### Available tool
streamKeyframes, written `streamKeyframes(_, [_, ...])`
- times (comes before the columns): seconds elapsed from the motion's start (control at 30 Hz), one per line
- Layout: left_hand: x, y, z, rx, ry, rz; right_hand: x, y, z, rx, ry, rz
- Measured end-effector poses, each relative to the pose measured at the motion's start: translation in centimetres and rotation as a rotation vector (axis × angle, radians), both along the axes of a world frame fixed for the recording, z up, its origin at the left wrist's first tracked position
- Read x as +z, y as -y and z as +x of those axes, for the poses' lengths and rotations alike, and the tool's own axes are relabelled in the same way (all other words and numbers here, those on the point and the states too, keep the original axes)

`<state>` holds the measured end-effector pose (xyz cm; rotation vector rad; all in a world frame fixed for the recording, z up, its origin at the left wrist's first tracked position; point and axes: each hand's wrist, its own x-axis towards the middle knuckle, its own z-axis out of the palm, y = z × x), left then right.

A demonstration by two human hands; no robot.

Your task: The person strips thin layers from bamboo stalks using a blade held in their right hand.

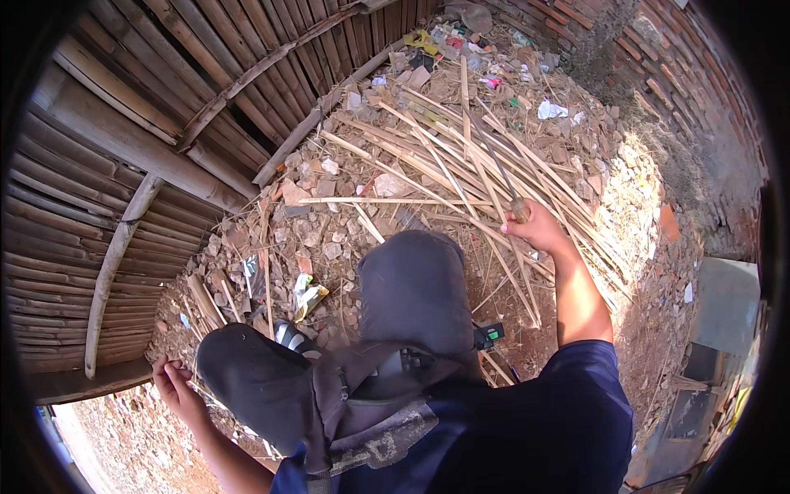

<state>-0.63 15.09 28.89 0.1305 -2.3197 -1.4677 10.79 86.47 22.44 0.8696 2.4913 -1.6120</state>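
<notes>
The tool (519, 206) in the person's right hand (536, 229) has a short, rounded, brownish handle and a slim, dark shaft or blade that runs forward and to the left from the fist. It passes over a heap of split bamboo strips (527, 171); whether it touches them cannot be told. The strips are long, narrow and straw-coloured, roughly parallel in the thick of the heap, with several crossing at odd angles. They spread ahead of the right hand, to its left and back past its right side.

Beneath and beyond them lies stony, littered ground (329, 226). Left of the right hand and nearer the body, the bent right knee (413, 280) hides part of the ground, and a yellow-and-white wrapper (309, 297) lies farther left. A bamboo wall (177, 107) stands forward of the left hand (177, 391); a brick wall (658, 62) rises forward and right of the right hand.

The right arm reaches forward, the hand closed around the handle. The left hand hangs out to the side, just beside the left knee (247, 379), its fingers loosely bent and partly open, with nothing seen in its grasp.
</notes>
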Motion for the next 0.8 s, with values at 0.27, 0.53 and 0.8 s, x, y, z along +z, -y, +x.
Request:
streamKeyframes(0.27, [7.0,-19.1,-7.7,-0.857,0.420,0.139,4.0,11.1,-13.2,0.140,-0.182,0.149])
streamKeyframes(0.53, [5.8,-29.1,-13.0,-0.691,0.433,0.074,7.1,20.5,-19.1,0.488,-0.309,0.275])
streamKeyframes(0.8, [0.5,-26.9,-13.1,-0.546,0.546,0.202,6.2,19.9,-19.1,0.502,-0.199,0.214])
